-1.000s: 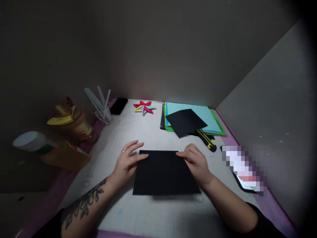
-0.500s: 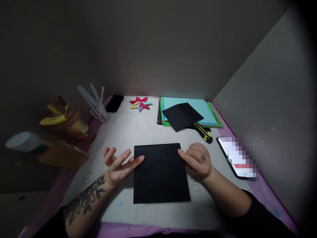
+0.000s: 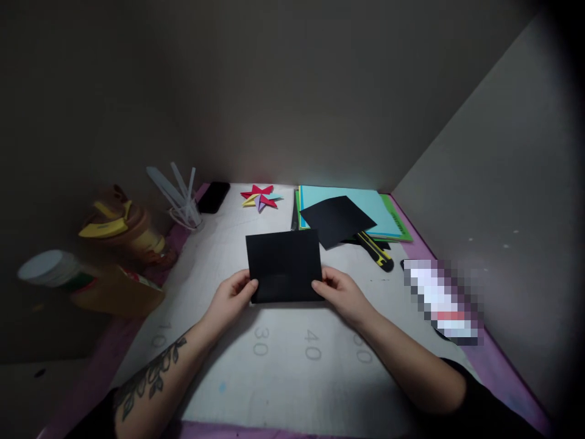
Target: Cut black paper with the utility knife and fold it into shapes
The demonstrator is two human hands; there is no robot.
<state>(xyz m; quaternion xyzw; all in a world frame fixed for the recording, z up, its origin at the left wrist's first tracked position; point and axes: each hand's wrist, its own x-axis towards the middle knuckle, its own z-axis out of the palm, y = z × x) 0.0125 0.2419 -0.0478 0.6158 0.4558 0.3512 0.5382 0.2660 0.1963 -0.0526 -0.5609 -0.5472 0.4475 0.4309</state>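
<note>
A sheet of black paper (image 3: 285, 265) is held up off the mat, tilted, between my two hands. My left hand (image 3: 235, 294) pinches its lower left corner, thumb in front and fingers behind. At the lower right corner my right hand (image 3: 340, 291) grips it the same way. The fingers behind the sheet are partly hidden. Beyond it, a second black paper square (image 3: 338, 219) lies on a stack of coloured paper (image 3: 388, 213), partly over a yellow and black utility knife (image 3: 375, 251).
A folded paper star (image 3: 260, 199) and a dark phone (image 3: 214, 197) lie at the back. On the left stand a cup of white sticks (image 3: 186, 213), a brown and yellow container (image 3: 125, 225) and a white-capped bottle (image 3: 50, 268). Another phone (image 3: 441, 302), its screen blurred, lies at right.
The black paper has been lifted off the mat and moved away from me, now tilted. Both hands have shifted from its upper part to its lower corners, and the left fingers have closed on it.
</note>
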